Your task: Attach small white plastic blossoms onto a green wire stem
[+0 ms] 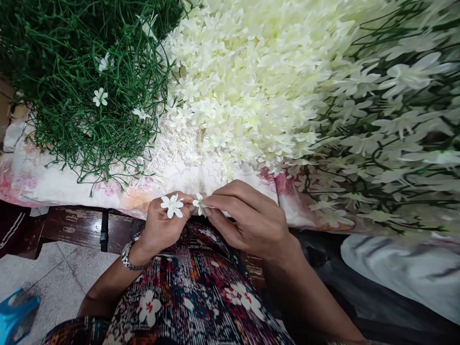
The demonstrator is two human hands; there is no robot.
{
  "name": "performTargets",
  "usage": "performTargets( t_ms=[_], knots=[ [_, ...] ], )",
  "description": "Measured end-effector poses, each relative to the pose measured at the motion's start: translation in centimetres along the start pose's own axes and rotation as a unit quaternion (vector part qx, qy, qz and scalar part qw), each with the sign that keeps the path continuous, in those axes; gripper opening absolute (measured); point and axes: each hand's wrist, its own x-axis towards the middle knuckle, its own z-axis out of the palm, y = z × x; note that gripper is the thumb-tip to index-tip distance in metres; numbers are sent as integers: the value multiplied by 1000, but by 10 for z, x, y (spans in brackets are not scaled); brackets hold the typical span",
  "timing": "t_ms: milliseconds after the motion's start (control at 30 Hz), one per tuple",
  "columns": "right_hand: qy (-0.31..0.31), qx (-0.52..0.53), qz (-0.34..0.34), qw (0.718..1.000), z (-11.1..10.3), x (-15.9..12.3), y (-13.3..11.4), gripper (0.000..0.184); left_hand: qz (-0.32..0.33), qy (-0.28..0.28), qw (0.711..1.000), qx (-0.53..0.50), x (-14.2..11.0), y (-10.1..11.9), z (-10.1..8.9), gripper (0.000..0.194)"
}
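Just in front of the table's near edge, my left hand (164, 221) is closed, with a white artificial flower (172, 205) showing at its fingers. My right hand (251, 220) pinches a second, smaller white flower (199, 204) close beside the left fingertips. Whatever stem lies between the fingers is mostly hidden. Beyond the hands lies a broad heap of loose cream-white flower heads (247, 86). To its left is a tangled pile of green plastic stems (89, 91), with a few white flowers on it. Thin white strands (176, 143) lie between the two piles.
A floral cloth (201, 177) covers the table. Finished-looking white flowers on green stems (391, 110) are massed at the right. Below are a brown wooden bench (79, 225) with a black strap buckle (104, 237), and a blue plastic object (17, 314) on the tiled floor.
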Motion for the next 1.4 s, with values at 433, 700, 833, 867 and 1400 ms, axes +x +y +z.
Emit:
performTargets(
  t_ms=[433,700,833,867,1400],
  knots=[
    [-19,-16,16,1000,6,-2,2,16,97,-34,984,145,-1,-4,-2,9],
    [-39,-11,24,999,10,-2,2,13,128,-29,979,156,-2,-13,0,9],
    [-43,-12,28,999,11,-1,0,12,130,-35,982,135,-3,-14,-1,10],
    [-44,-11,29,999,11,0,-1,12,130,-33,982,129,-3,-15,-1,11],
    [-63,-23,17,998,17,-2,-2,15,143,0,984,107,-3,-18,-1,13]
  ],
)
